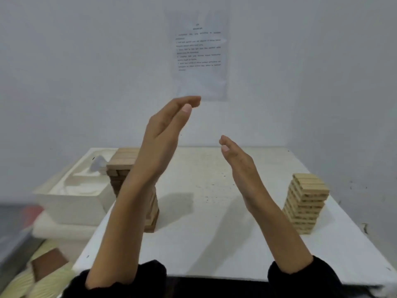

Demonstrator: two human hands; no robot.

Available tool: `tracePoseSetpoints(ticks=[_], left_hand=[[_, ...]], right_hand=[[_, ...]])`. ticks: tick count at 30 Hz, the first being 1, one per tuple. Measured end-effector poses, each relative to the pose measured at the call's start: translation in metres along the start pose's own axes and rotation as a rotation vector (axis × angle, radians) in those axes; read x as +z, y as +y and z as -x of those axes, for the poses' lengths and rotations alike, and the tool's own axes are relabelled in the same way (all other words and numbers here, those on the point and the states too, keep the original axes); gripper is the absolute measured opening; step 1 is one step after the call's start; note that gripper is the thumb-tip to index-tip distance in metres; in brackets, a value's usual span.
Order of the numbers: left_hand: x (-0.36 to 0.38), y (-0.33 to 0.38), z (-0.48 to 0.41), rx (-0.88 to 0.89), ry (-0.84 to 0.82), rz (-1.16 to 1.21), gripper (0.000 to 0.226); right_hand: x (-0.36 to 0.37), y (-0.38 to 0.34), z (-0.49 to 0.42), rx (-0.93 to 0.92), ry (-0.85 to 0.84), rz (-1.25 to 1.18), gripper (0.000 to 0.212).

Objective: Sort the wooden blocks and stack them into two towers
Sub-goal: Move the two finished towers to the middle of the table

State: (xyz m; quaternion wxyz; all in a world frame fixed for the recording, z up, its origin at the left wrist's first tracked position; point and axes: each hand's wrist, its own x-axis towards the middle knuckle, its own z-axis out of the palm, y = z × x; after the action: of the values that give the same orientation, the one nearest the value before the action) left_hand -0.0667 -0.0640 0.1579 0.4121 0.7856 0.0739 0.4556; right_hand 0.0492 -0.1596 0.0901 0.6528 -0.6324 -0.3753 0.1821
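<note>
So, white square table (204, 244), both stacks look finished: darker brown wooden block tower (122, 162) at left, pale wooden block tower (306, 203) at right, well apart. Left hand (163, 134) and right hand (238, 160) hover above, fingers straight, holding nothing. Next, probably just lower them carefully.

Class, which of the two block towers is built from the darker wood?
The left tower, partly behind the left forearm; the right tower is pale.

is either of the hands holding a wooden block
No, the left hand and the right hand are up above the table with straight fingers, holding nothing.
</note>
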Motion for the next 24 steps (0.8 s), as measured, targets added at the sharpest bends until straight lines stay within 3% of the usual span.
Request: tracePoseSetpoints(ticks=[4,8,13,17,21,24], left_hand=[[-0.069,-0.009,0.015,-0.043,0.268,0.071,0.027],[-0.113,-0.047,0.037,-0.23,0.46,0.11,0.032],[-0.117,-0.127,0.071,-0.604,0.408,0.242,0.037],[-0.107,-0.178,0.103,-0.813,0.321,0.411,0.056],[-0.091,-0.192,0.122,-0.87,0.296,0.534,0.062],[-0.083,-0.195,0.126,-0.869,0.261,0.552,0.063]], right_hand=[[0.055,0.009,0.001,0.055,-0.096,-0.071,0.044],[0.099,0.025,0.002,0.108,-0.165,-0.103,0.043],[0.137,0.052,0.005,0.193,-0.147,-0.183,0.044],[0.154,0.075,0.008,0.327,-0.093,-0.261,0.049],[0.165,0.092,0.013,0.453,-0.124,-0.345,0.052],[0.175,0.103,0.017,0.448,-0.177,-0.377,0.048]])
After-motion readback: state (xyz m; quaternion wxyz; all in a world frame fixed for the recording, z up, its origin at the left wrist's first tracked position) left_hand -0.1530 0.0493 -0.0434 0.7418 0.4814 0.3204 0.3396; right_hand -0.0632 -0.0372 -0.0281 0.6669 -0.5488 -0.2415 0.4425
